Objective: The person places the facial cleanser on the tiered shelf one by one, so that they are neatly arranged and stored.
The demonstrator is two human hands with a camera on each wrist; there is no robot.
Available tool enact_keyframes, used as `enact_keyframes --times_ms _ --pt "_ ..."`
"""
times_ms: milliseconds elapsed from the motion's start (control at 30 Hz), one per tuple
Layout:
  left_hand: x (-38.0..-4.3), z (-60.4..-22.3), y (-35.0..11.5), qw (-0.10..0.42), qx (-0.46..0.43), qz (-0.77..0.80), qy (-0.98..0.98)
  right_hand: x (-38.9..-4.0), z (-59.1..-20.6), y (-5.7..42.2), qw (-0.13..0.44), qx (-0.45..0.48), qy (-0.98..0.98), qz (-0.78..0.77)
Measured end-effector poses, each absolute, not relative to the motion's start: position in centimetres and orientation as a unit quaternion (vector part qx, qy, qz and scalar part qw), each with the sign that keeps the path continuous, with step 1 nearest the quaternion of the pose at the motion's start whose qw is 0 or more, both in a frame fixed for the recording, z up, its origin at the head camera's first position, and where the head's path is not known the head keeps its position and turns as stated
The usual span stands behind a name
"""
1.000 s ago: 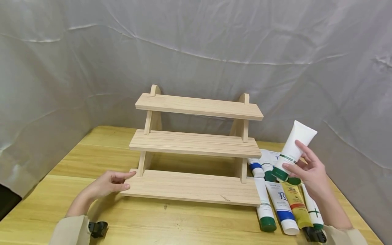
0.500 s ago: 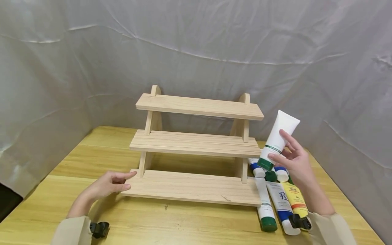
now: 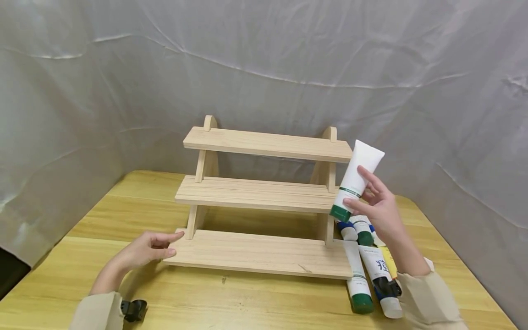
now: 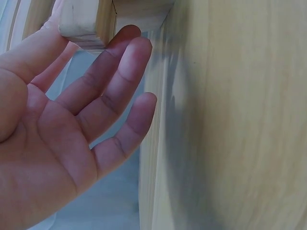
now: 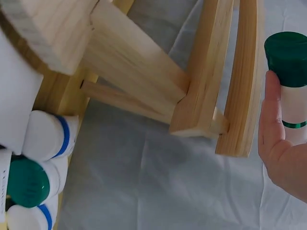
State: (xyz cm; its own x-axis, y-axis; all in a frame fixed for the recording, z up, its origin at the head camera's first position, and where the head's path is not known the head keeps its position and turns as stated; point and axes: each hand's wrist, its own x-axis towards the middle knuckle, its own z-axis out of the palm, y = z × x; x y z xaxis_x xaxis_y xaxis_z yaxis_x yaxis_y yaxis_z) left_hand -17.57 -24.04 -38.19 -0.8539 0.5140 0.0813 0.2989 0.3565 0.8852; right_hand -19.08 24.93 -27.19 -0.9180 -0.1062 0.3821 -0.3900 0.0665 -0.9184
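Observation:
A three-tier wooden display rack [image 3: 264, 195] stands on the table. At the left end of its bottom shelf, my left hand [image 3: 142, 250] holds the board with thumb and fingers; in the left wrist view, the hand's [image 4: 72, 129] lower fingers extend loosely under the board end [image 4: 86, 21]. My right hand [image 3: 381, 206] grips a white squeeze tube [image 3: 356, 178] with a green cap, tilted cap-down in front of the right ends of the upper shelves. In the right wrist view, its green cap [image 5: 288, 57] shows at the right edge beside a finger.
Several tubes lie right of the rack, including a green-capped white tube [image 3: 358, 279] touching the bottom shelf's end and a blue-and-white tube [image 3: 377, 266]. A yellow tube [image 3: 387, 259] is mostly hidden by the right arm. Grey cloth [image 3: 264, 59] hangs behind.
My right hand has carried the white tube left and slightly up, from above the tubes to the rack's right end. The left hand and rack have stayed in place.

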Motion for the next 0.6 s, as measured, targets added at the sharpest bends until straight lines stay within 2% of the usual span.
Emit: enact_keyframes --times_ms 300,600 --pt "-17.7 -38.2 -24.0 0.103 0.246 0.512 0.817 -20.5 -26.3 22.7 0.089 0.187 -0.699 0.685" --pt "-17.8 -38.3 -23.8 0.105 0.242 0.514 0.816 -21.7 -25.1 20.1 0.103 0.191 -0.705 0.676"
